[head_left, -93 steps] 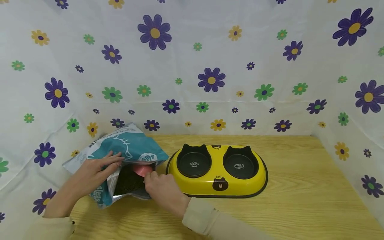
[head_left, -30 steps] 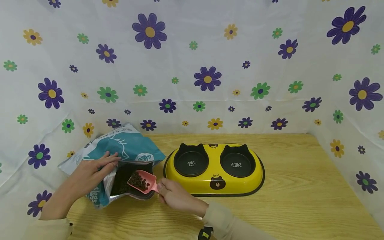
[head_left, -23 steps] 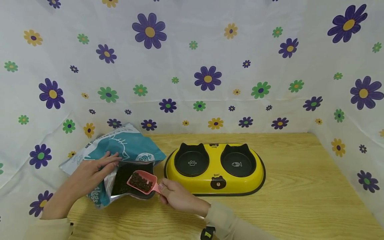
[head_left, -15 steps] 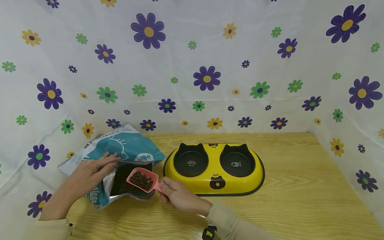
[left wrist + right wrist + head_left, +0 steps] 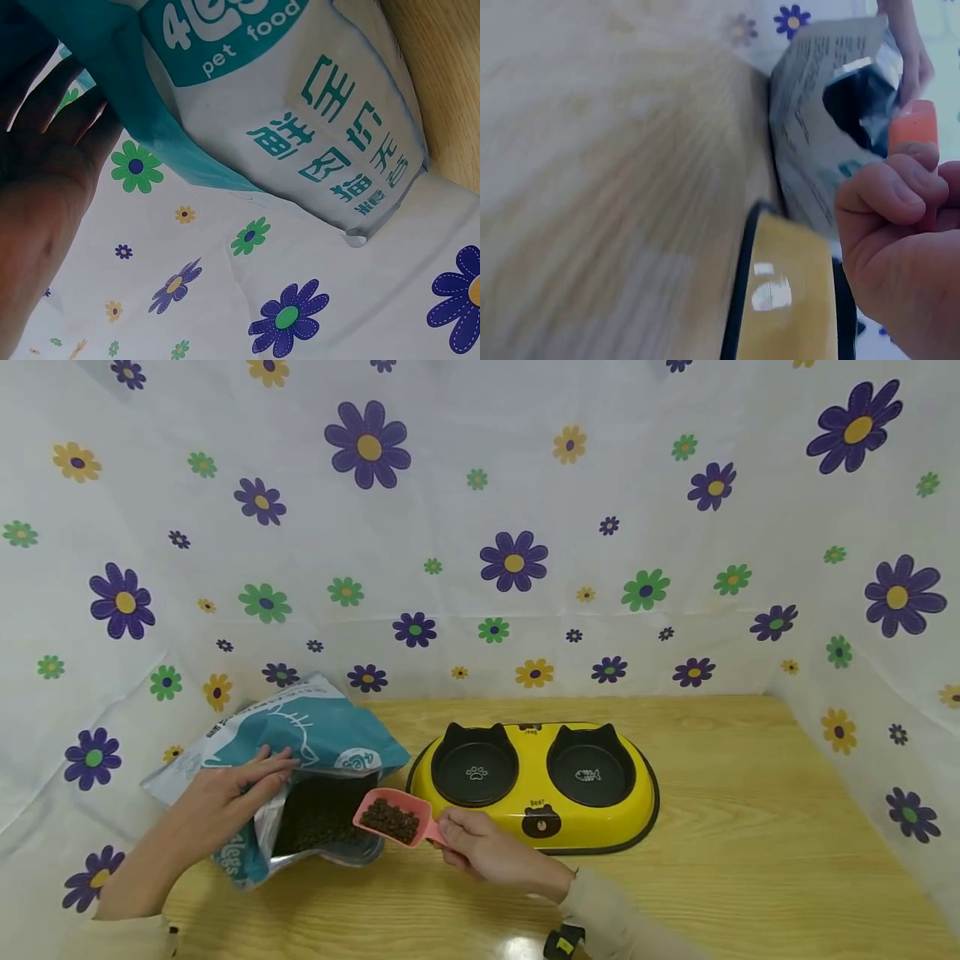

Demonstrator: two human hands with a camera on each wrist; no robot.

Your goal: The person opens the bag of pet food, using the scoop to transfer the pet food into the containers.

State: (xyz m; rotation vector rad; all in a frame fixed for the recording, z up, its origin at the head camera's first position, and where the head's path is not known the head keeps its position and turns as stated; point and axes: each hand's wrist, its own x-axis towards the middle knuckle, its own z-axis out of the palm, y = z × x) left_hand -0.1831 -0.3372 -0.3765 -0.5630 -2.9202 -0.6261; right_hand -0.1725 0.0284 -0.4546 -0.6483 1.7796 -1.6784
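Note:
My right hand (image 5: 491,852) grips the handle of a pink scoop (image 5: 423,810), heaped with brown kibble (image 5: 390,821). The scoop is held between the mouth of a teal and white pet food bag (image 5: 330,727) and a yellow double bowl stand (image 5: 536,785). In the right wrist view the fingers (image 5: 900,187) curl round the scoop's handle. My left hand (image 5: 225,802) rests on the bag's upper edge with fingers extended, the mouth gaping below it. Dark kibble lies inside the bag. In the left wrist view the hand (image 5: 45,180) is beside the printed bag.
Two black cat-eared bowls, one with a paw print (image 5: 476,774) and one with a fishbone (image 5: 591,776), sit in the yellow stand. A wooden table (image 5: 750,827) lies under everything. A flower-print cloth (image 5: 450,510) surrounds its back and sides.
The scoop went from deep in the bag to coming up filled with kibble, then moved right, out past the bag's mouth. My left hand has stayed on the bag.

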